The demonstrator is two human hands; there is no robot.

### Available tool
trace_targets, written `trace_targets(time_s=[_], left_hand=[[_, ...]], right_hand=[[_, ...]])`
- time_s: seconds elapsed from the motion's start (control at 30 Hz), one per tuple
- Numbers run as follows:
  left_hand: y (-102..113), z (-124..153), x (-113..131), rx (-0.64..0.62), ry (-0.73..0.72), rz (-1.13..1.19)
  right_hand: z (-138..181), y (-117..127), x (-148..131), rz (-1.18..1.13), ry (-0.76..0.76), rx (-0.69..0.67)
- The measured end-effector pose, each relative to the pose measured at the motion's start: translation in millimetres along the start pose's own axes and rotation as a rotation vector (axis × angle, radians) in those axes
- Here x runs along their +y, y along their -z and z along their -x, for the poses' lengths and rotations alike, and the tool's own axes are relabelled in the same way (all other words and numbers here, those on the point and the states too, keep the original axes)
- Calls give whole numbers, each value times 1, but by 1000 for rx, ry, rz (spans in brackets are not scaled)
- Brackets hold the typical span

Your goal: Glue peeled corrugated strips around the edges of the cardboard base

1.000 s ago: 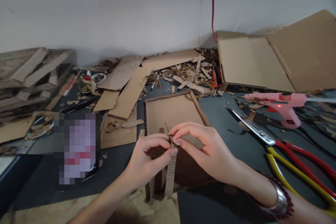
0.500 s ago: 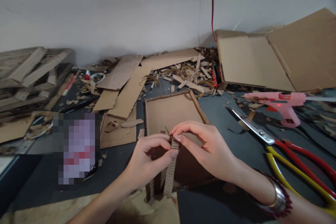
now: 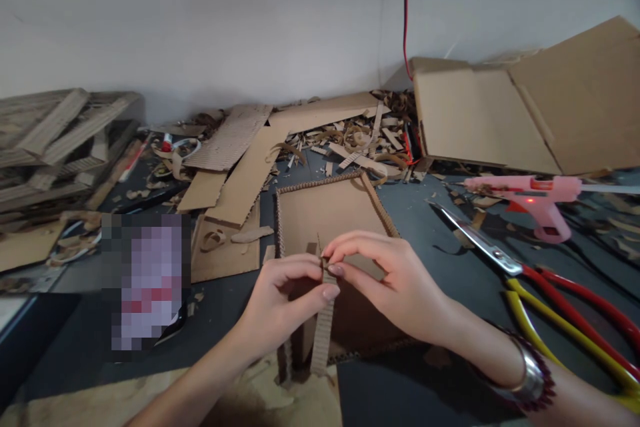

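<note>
A narrow strip of corrugated cardboard (image 3: 323, 340) hangs down between my hands, its ridged face toward me. My left hand (image 3: 283, 303) pinches it near the top between thumb and fingers. Right beside it, my right hand (image 3: 387, 277) grips the strip's upper end with thumb and fingertips. A thin dark sliver sticks up above the fingertips; I cannot make out what it is. Under both hands lies a flat cardboard panel (image 3: 325, 210) edged with a raised ridged border, partly hidden by the hands.
Scissors (image 3: 500, 257) with red and yellow handles lie at right, below a pink glue gun (image 3: 530, 197) with a lit red light. Cardboard offcuts (image 3: 245, 180) and scraps litter the back. An opened cardboard box (image 3: 485, 120) stands back right; cardboard pieces (image 3: 65, 133) are piled left.
My fingers have shifted slightly at the strip's top, and the strip has tilted a little. Everything else on the table stays where it was.
</note>
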State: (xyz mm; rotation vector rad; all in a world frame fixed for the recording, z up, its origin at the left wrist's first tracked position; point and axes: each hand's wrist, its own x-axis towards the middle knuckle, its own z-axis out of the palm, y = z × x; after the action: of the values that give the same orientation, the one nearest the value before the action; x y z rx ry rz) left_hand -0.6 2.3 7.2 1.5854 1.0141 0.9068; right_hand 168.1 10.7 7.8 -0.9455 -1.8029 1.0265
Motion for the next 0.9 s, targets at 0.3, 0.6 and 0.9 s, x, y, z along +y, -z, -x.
trace_targets(time_s=[0.3,0.6,0.9], left_hand=[[-2,-2,0,-13,31,-20],[-2,-1,0,-20,31,-36],[-1,1,0,-19,19,-12]], right_hand=[[2,-2,-1,67,4,-29],[3,-3,0,71,-6,5],[0,0,0,9,-71,22]])
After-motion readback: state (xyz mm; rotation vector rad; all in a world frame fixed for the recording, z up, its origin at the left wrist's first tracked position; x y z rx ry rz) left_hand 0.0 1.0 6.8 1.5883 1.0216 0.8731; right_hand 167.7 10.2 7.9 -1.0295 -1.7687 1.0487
